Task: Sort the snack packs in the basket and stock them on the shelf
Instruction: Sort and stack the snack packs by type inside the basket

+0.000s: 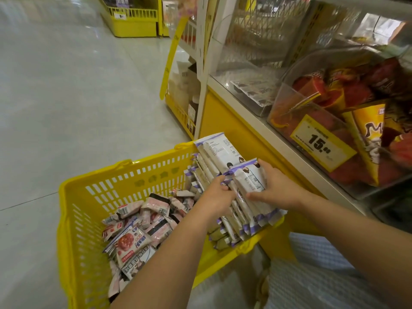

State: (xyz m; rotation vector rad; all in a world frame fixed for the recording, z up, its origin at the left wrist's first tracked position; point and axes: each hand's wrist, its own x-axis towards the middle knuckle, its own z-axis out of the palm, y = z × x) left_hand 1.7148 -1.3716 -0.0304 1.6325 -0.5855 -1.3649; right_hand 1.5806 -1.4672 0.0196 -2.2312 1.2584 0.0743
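I see the pale floor (pixel 66 85) filling the left and the shelf (pixel 223 121), with its yellow base, running along the right. The yellow basket (pixel 107 192) sits just beside that base. On the shelf a clear bin (pixel 287 101) holds red and gold bags. In the basket, pink packs (pixel 145 219) lie in a loose heap on the left, and white packs (pixel 245 181) with purple edges stand in a row along the right side. Both my hands grip a bundle of white packs in that row. The left hand (pixel 217 195) curls on its left edge. The right hand (pixel 276 188) has its thumb on the face and fingers over the top. A yellow tag (pixel 321 141) on the bin reads 15.
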